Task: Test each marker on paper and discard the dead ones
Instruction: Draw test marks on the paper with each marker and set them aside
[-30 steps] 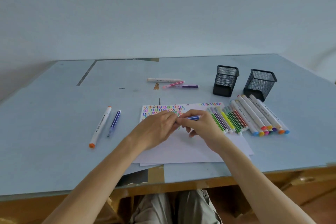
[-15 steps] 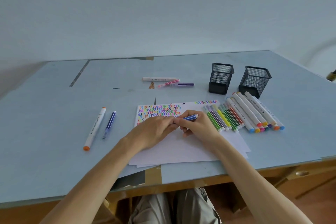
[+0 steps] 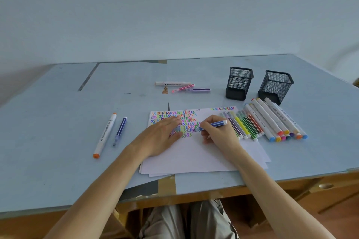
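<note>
Pinching a blue striped marker [image 3: 212, 124], the right hand [image 3: 219, 134] has its grip clamped on the barrel, tip down on the paper [image 3: 196, 153] at the edge of the coloured squiggles [image 3: 174, 120]. Left hand [image 3: 161, 137]: flat on the sheet, fingers straight, a clear cap [image 3: 175, 129] showing beneath them. Row of markers [image 3: 264, 122]: at 3 o'clock from the hands, side by side, partly on the paper. Two black mesh cups [image 3: 240, 83]: at 1 o'clock, upright. Three markers [image 3: 182, 87]: at 12 o'clock, well apart. Two markers [image 3: 110, 134]: at 9 o'clock on the tabletop [image 3: 58, 122].
</note>
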